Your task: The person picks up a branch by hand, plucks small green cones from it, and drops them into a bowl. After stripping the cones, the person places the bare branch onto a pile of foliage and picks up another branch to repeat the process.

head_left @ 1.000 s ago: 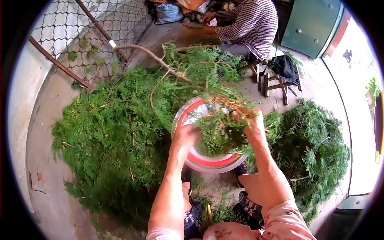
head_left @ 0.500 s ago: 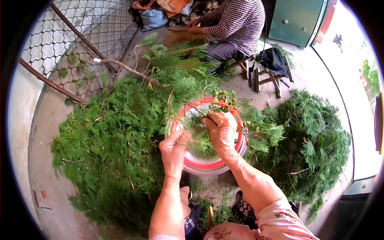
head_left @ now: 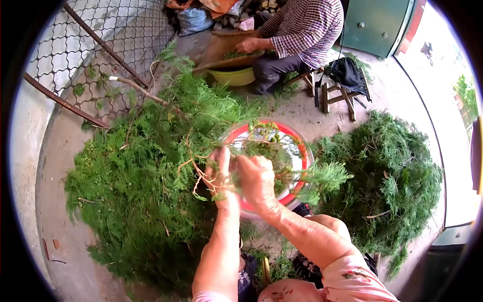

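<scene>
A long leafy conifer branch (head_left: 146,91) with a pale cut end reaches from the upper left down to my hands. My left hand (head_left: 221,173) is closed around its thin brown twigs, some of which hang across my wrist. My right hand (head_left: 256,182), a little blurred, is closed in a fist right beside it on the branch. A green spray (head_left: 327,176) sticks out to the right of my fist. Beneath my hands stands a round basin with a red rim (head_left: 303,151), and cut greenery lies inside it. My fingertips are partly hidden.
A large heap of conifer branches (head_left: 136,201) lies left, another heap (head_left: 387,186) right. Ahead, a seated person in a checked shirt (head_left: 312,30) works over a yellow-green basin (head_left: 234,76). A wooden stool (head_left: 342,95) holds a black bag (head_left: 347,74). Wire mesh (head_left: 110,30) leans on the left.
My right hand has moved left and down, next to my left hand. The branch has shifted left, uncovering the yellow-green basin. The seated person has shifted slightly right.
</scene>
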Action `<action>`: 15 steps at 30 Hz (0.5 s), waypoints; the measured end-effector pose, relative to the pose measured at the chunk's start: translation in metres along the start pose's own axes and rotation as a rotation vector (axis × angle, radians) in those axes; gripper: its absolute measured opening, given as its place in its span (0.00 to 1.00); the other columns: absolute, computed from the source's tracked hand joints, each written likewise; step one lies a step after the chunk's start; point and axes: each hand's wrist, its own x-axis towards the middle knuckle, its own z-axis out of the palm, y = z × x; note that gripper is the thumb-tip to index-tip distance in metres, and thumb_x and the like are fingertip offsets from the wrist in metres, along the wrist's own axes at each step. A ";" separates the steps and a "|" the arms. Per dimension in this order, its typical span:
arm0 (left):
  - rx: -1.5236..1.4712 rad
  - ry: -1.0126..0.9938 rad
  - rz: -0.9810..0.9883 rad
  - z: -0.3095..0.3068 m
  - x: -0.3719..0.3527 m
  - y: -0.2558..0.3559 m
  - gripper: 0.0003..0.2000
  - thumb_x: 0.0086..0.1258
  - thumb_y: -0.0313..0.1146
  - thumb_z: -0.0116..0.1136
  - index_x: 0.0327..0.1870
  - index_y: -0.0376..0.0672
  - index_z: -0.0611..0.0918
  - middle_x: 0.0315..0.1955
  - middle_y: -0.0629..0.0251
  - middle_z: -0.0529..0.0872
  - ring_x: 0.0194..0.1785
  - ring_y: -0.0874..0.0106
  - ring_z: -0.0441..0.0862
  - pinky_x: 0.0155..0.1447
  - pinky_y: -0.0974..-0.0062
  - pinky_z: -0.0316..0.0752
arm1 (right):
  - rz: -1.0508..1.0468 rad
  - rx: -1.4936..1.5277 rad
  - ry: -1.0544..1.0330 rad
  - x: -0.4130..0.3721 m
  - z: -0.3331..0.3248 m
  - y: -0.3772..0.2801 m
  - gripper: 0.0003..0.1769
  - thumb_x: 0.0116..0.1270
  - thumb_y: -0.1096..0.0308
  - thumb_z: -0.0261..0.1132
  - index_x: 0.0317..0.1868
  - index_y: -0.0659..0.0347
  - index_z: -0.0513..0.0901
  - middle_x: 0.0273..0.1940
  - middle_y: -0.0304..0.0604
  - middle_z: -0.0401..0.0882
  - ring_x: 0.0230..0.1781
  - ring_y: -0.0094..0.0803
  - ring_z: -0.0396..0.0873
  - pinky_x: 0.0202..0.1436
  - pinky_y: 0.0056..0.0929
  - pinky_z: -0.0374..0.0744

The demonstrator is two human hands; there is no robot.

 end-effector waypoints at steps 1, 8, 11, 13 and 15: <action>-0.030 -0.028 -0.011 -0.001 0.003 0.006 0.07 0.65 0.37 0.58 0.35 0.44 0.79 0.31 0.71 0.80 0.32 0.79 0.74 0.36 0.78 0.70 | 0.015 -0.017 -0.083 -0.005 -0.001 -0.006 0.17 0.47 0.80 0.60 0.41 0.64 0.80 0.30 0.47 0.74 0.33 0.44 0.71 0.38 0.38 0.68; -0.005 0.116 -0.139 -0.018 0.021 0.013 0.07 0.62 0.33 0.61 0.32 0.40 0.79 0.26 0.69 0.79 0.27 0.76 0.74 0.32 0.76 0.70 | 0.015 0.231 -0.372 -0.013 -0.010 -0.022 0.21 0.50 0.77 0.63 0.48 0.66 0.76 0.45 0.56 0.74 0.46 0.51 0.72 0.50 0.40 0.72; 0.139 0.052 -0.081 -0.026 0.020 0.013 0.07 0.61 0.32 0.61 0.34 0.39 0.79 0.27 0.68 0.80 0.27 0.76 0.74 0.30 0.77 0.69 | 0.081 0.325 -0.328 -0.013 -0.024 -0.029 0.16 0.53 0.82 0.61 0.44 0.65 0.78 0.49 0.56 0.74 0.50 0.50 0.73 0.52 0.37 0.74; 0.069 0.006 -0.127 -0.030 0.021 0.017 0.09 0.58 0.32 0.64 0.35 0.38 0.78 0.27 0.68 0.80 0.27 0.76 0.74 0.31 0.78 0.68 | 0.095 0.372 -0.323 -0.007 -0.040 -0.033 0.14 0.54 0.83 0.61 0.43 0.65 0.79 0.48 0.54 0.75 0.49 0.46 0.76 0.50 0.34 0.75; 0.021 0.179 -0.181 -0.021 0.022 0.024 0.09 0.55 0.31 0.66 0.32 0.40 0.78 0.25 0.69 0.79 0.27 0.78 0.74 0.31 0.82 0.67 | 0.064 0.371 -0.255 0.003 -0.052 -0.024 0.13 0.55 0.84 0.60 0.42 0.65 0.80 0.42 0.48 0.80 0.43 0.38 0.78 0.46 0.30 0.76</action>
